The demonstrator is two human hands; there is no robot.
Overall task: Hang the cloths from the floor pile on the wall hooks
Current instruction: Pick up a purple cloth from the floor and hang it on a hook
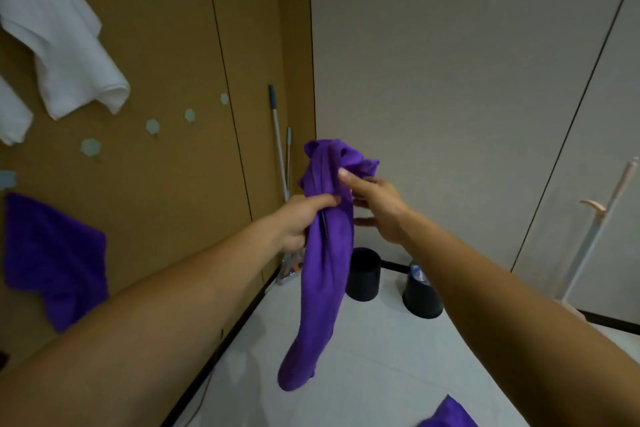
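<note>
Purple cloth (pixel 325 270) partly covered near its upper third by the left hand (pixel 301 222), which is wrapped round the gathered folds in a firm grip. Bunched top met by the right hand (pixel 377 208), forefinger laid straight on the fabric and the other fingertips lost behind the folds; impossible to tell a pinch from a bare touch. Cut off at the bottom edge: a corner of another purple cloth (pixel 446 414), with the rest of any pile out of view. Cut off at the left edge: a small white cloth (pixel 12 118).

On the brown wall panel (pixel 166 184) to the left, a scatter of pale hooks (pixel 90 148), too blurred to show their shape. Hung there already: a large white cloth (pixel 65 45) high up and a hung purple cloth (pixel 52 260) lower down. Leaning in the corner, two mop handles (pixel 278 142), their lower ends hidden behind the left hand and the held cloth. Behind the cloth on the pale floor (pixel 363 357), a black bin (pixel 363 274) half masked by the fabric, a second black bin (pixel 422 295) beside it, and a white coat stand (pixel 588 232) far right.

Held in mid-air before the room corner, clear of both walls and the floor. Long axis close to upright, leaning slightly, crumpled end uppermost and narrow rounded tail hanging straight down
</note>
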